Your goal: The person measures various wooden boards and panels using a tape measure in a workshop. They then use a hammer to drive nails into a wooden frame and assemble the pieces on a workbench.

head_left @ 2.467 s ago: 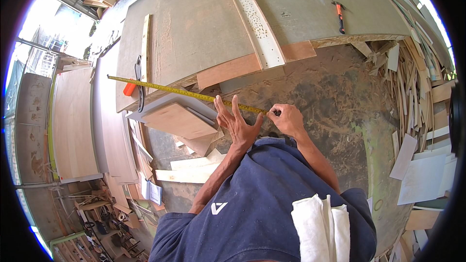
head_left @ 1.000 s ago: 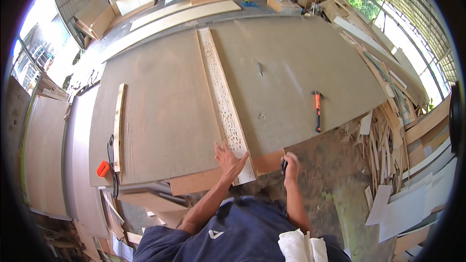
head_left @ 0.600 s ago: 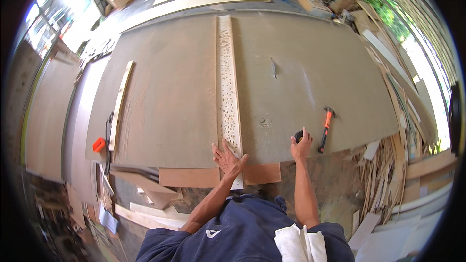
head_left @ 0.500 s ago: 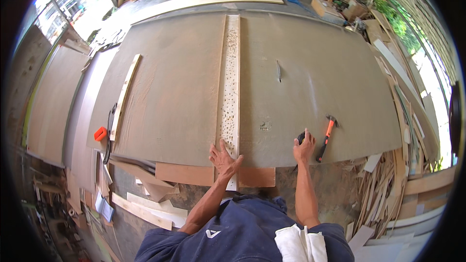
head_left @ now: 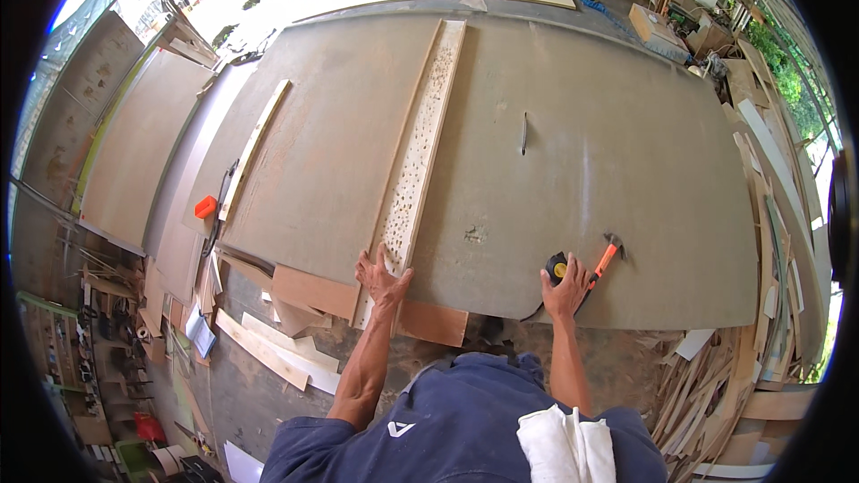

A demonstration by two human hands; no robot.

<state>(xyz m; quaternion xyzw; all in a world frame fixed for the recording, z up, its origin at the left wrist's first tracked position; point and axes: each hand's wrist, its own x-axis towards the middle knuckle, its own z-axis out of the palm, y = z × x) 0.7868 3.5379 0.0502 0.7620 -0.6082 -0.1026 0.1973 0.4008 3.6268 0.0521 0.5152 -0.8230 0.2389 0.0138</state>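
Observation:
My left hand (head_left: 385, 281) lies with spread fingers on the near end of a long, pale wooden strip (head_left: 419, 143) peppered with small holes. This strip runs away from me across a wide grey-brown panel table (head_left: 331, 161). Farther right, the thumb and fingers of my right hand (head_left: 564, 293) close around a black tape measure (head_left: 557, 266) with a yellow centre, at the table's near edge. Just beside that hand lies a claw hammer (head_left: 605, 261) with an orange and black handle. A thin, dark pointed tool (head_left: 524, 134) rests on the panel beyond.
A narrow wooden batten (head_left: 256, 150) lies on the table's left side, near an orange block (head_left: 206, 207). Brown board pieces (head_left: 313, 292) stick out under the near edge. Offcuts (head_left: 702, 385) pile up at the right, and large panels (head_left: 148, 148) stand at the left.
The view has turned, so the table and strip now slant in the picture. More of the tape measure shows beside my right fingers. My left hand stays on the strip's near end.

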